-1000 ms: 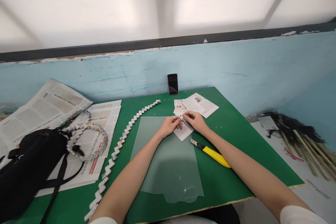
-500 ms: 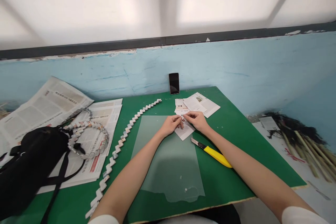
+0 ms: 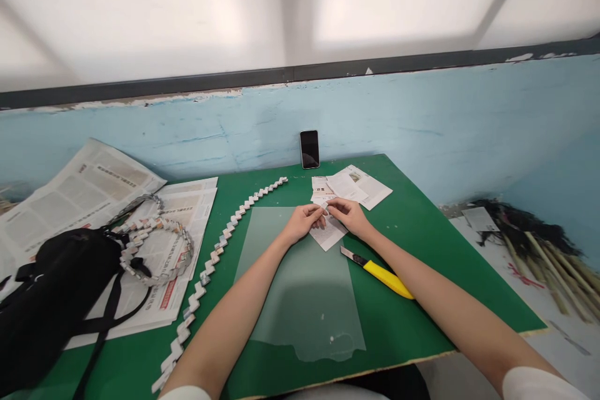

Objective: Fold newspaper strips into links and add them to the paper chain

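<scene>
Paper piece [image 3: 325, 205] sits between left hand [image 3: 302, 223] and right hand [image 3: 351, 215], neither clearly nearer, each grip pinched on it; long axis indiscernible.

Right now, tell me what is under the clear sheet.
The green tabletop shows through the clear sheet. The left hand, left forearm and small printed paper block parts of the view, so what lies beneath there cannot be seen.
</scene>
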A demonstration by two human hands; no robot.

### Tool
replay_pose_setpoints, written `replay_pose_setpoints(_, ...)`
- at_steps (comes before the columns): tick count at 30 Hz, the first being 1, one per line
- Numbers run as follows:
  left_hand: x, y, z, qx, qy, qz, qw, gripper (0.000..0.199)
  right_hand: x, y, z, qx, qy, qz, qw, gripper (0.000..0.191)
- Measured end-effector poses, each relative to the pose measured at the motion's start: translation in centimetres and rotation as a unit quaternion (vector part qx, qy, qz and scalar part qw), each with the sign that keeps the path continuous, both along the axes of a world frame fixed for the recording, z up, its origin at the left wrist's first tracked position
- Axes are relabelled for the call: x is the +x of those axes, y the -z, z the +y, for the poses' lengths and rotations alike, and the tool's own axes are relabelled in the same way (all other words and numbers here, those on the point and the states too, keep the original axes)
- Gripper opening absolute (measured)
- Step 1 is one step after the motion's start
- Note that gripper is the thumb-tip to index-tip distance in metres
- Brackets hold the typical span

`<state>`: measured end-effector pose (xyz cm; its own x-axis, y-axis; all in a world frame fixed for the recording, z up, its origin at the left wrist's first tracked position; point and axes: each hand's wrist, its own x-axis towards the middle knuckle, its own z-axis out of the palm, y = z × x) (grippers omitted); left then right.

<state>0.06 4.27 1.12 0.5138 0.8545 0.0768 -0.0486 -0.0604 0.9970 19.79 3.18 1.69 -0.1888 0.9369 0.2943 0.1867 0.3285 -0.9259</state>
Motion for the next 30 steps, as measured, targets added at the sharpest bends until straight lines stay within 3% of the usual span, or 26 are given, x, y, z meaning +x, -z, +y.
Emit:
replay_pose_setpoints(11, 0.0, -0.2, 0.0, -0.007, 0.017, 0.01, 1.0, 0.047, 0.0, 0.0, -0.1, 0.023, -0.014, 0.013, 1.0, 0.025)
replay_pose_setpoints(18, 0.1, 0.5, 0.1, 0.008, 0.017, 0.014, 1.0, 0.044, -0.2, -0.2, -0.3, 0.044, 0.024, -0.023, 0.998, 0.03)
replay_pose_setpoints(30, 0.2, 0.3, 0.0, 0.013, 0.012, 0.024, 1.0, 0.048, -0.7, -0.7, -0.8, 0.178, 0.048, -0.099, 0.978, 0.015)
